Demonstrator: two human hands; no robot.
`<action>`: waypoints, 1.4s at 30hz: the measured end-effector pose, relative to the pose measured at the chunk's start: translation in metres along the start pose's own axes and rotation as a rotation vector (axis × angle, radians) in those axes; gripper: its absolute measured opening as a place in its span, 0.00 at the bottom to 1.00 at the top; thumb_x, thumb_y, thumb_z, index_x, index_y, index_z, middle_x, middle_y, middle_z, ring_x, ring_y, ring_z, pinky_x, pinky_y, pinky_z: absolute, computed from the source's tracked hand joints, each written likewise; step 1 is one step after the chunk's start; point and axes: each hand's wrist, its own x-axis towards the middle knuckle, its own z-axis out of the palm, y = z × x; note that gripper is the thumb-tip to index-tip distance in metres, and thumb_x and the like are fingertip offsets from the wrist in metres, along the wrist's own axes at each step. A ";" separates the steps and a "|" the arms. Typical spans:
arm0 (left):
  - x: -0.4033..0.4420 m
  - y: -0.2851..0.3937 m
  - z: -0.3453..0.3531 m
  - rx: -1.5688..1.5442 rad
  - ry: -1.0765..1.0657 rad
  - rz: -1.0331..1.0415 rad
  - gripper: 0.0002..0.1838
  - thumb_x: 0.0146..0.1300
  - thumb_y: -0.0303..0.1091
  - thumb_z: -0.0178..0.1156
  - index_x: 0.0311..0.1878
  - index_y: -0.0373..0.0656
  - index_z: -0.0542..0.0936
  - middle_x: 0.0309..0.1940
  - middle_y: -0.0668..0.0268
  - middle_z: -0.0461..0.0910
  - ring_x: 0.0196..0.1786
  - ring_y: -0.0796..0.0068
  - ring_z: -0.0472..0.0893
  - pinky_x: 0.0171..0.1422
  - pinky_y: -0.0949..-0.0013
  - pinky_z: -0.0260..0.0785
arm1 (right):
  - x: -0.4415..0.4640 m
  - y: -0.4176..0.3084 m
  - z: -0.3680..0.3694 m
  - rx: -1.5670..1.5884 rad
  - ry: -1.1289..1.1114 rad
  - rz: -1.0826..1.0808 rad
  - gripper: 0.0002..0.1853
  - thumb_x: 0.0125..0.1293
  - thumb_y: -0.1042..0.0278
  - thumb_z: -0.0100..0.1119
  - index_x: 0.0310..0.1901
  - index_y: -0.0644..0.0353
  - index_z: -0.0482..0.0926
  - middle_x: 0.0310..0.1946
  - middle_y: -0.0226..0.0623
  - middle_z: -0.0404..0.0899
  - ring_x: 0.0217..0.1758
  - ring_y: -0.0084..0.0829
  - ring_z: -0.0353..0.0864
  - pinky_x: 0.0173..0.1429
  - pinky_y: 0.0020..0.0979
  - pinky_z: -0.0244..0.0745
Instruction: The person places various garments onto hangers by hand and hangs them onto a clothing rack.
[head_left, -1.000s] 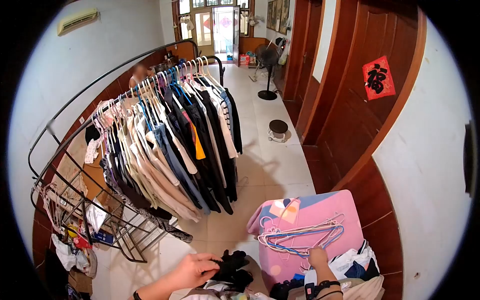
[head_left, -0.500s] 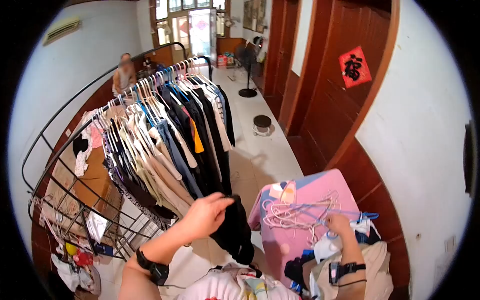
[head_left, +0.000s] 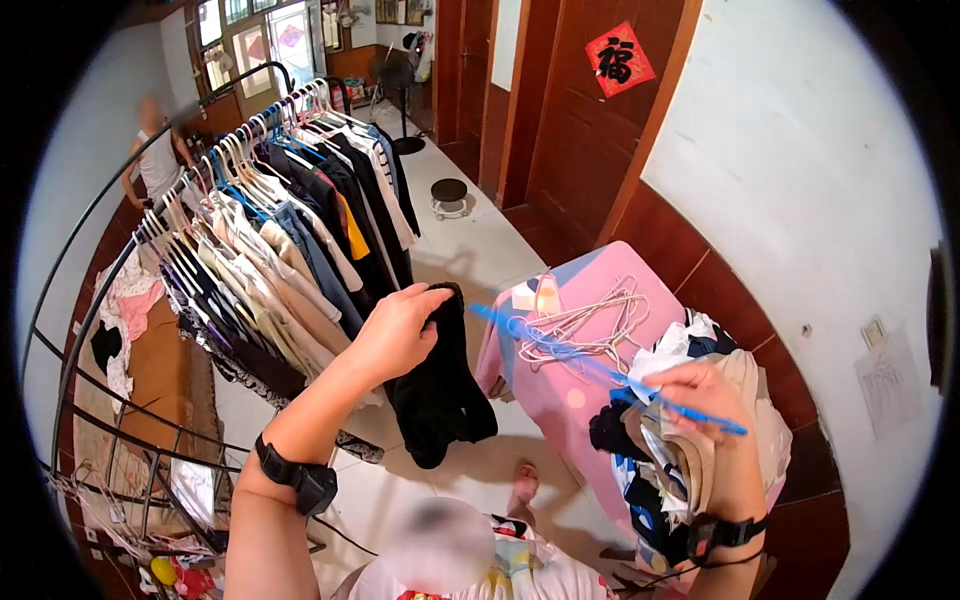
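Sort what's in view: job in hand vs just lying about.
Job in hand:
black garment, in left hand
blue hanger, in right hand
pale hangers, probably
clothes pile, probably

Likely just lying about:
round stool
standing fan

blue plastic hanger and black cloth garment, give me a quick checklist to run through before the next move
1. Black cloth garment secure in the left hand: ok, pinched near its top and hanging down.
2. Blue plastic hanger secure in the right hand: ok, gripped towards one end.
3. Hanger inserted in garment: not ok, it is outside it.
4. Garment's top opening spread: cannot tell, the left hand partly hides it.
5. Garment clear of the pale tiled floor: cannot tell, the view from above hides the gap.
6. Spare thin pale hangers within view: ok, piled on the pink patterned cloth.
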 end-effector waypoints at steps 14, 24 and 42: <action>-0.022 0.063 0.005 0.253 -0.084 0.385 0.20 0.54 0.22 0.56 0.52 0.39 0.79 0.52 0.57 0.80 0.54 0.59 0.80 0.50 0.63 0.77 | -0.017 0.067 0.076 0.558 -0.168 0.034 0.15 0.68 0.71 0.58 0.54 0.67 0.78 0.27 0.32 0.77 0.19 0.15 0.65 0.19 0.17 0.55; -0.018 0.101 0.023 0.257 0.019 0.598 0.12 0.59 0.32 0.59 0.45 0.43 0.83 0.36 0.63 0.78 0.46 0.61 0.79 0.55 0.58 0.69 | -0.051 0.040 0.069 0.466 0.044 -0.124 0.17 0.66 0.64 0.57 0.51 0.68 0.77 0.24 0.35 0.76 0.17 0.19 0.65 0.19 0.19 0.57; 0.020 0.206 -0.015 0.100 -0.064 0.523 0.07 0.60 0.26 0.59 0.41 0.40 0.82 0.32 0.56 0.74 0.36 0.49 0.78 0.39 0.54 0.70 | -0.126 0.105 0.118 -0.673 0.947 -1.032 0.11 0.55 0.80 0.64 0.41 0.63 0.79 0.41 0.44 0.78 0.46 0.43 0.78 0.51 0.36 0.74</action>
